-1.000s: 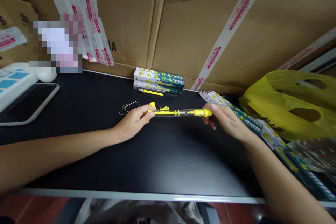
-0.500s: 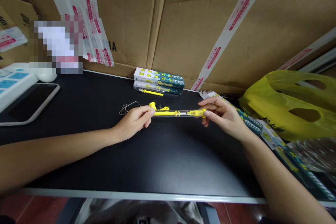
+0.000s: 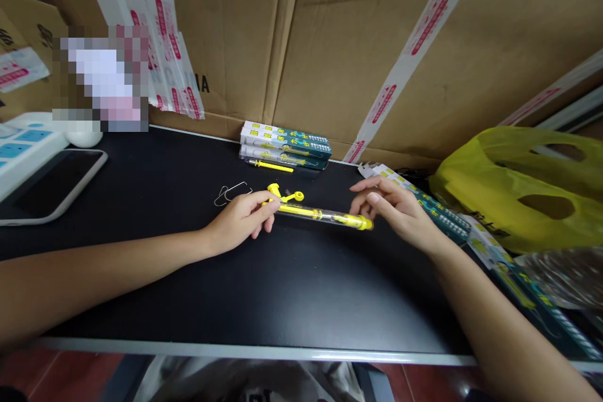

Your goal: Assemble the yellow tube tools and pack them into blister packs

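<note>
My left hand [image 3: 242, 217] pinches the left end of a clear-tubed spring scale [image 3: 325, 216] between thumb and fingers. A yellow rod runs inside the tube, and a yellow cap closes its right end, which tilts slightly down. My right hand [image 3: 393, 207] is just above and right of that cap, fingers loosely curled and apart, holding nothing. Behind the tube lie a yellow cap [image 3: 273, 189], a yellow ring-ended piece [image 3: 296, 196] and a small spring [image 3: 287, 192]. Bent wire hooks [image 3: 230, 191] rest beyond my left hand.
Printed boxes [image 3: 285, 141] are stacked against the cardboard, a yellow rod [image 3: 271, 166] before them. More boxes [image 3: 518, 289] line the right side beside a yellow plastic bag [image 3: 513, 195]. A phone [image 3: 56, 185] and power strip [image 3: 28, 144] occupy the left.
My right hand has let go of the capped end of the spring scale. That end has dropped a little towards me, while my left hand keeps its hold.
</note>
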A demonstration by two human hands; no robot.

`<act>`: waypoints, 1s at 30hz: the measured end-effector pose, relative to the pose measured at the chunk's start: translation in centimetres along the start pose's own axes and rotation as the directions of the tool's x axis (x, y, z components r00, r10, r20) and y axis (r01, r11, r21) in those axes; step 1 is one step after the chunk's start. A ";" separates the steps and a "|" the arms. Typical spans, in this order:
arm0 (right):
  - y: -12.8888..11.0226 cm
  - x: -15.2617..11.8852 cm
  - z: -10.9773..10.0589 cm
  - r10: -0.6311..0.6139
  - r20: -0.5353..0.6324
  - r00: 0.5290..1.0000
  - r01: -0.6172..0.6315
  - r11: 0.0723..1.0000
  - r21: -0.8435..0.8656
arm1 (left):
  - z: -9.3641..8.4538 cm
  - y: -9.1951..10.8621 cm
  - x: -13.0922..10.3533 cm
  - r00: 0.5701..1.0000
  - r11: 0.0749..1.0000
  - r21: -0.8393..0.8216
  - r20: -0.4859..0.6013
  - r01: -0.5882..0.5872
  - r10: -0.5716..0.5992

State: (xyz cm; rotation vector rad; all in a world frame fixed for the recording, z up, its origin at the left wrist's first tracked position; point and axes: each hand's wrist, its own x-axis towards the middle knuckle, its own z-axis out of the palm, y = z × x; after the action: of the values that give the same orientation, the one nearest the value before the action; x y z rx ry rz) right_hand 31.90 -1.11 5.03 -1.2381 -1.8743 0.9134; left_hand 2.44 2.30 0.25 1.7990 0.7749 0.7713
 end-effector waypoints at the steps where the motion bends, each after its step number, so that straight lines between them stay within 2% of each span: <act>1: 0.0 0.0 -0.1 0.007 0.006 1.000 -0.007 1.000 0.005 | 0.0 0.0 0.0 1.000 1.000 0.002 -0.004 -0.009 0.009; 6: 0.0 0.0 -0.5 0.066 0.054 0.996 -0.063 0.996 -0.065 | 0.0 -0.2 0.1 0.999 0.999 -0.040 -0.039 -0.033 0.032; 16: -0.3 -0.1 -0.7 0.102 0.165 0.981 -0.078 0.987 -0.141 | -0.1 -0.4 0.2 0.996 0.997 -0.076 -0.094 -0.010 0.003; 22: -0.4 -0.3 -0.4 0.061 0.083 0.995 -0.052 0.994 -0.099 | -0.2 -0.1 0.2 0.995 0.996 -0.084 -0.098 0.018 -0.027; 30: 0.1 -0.3 -0.3 -0.074 -0.033 0.997 0.067 0.982 -0.174 | -0.2 -0.2 0.2 0.997 0.997 -0.080 -0.080 0.012 -0.019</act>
State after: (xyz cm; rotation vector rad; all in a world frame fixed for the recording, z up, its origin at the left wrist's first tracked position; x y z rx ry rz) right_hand 32.31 -1.29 5.06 -1.2734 -1.9860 0.6955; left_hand 2.39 2.64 0.20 1.6980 0.7990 0.8569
